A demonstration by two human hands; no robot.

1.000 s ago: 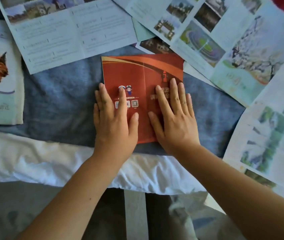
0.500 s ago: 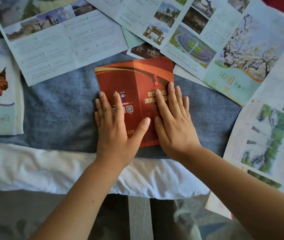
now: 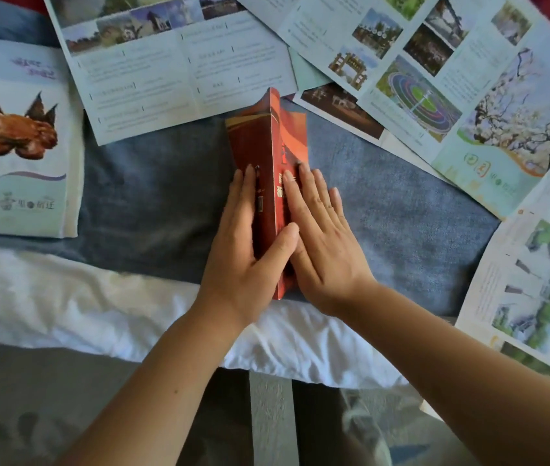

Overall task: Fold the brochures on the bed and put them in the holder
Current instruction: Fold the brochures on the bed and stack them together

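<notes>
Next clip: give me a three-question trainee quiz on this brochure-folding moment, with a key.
1. True or false: the red brochure lies fully flat.
2. Which half of it does the right hand press down? A) left B) right C) neither
3. Fill in: it rests on a ____ blanket.
Key: 1 false, the left hand props its left half up into a ridge; 2 B; 3 blue.
</notes>
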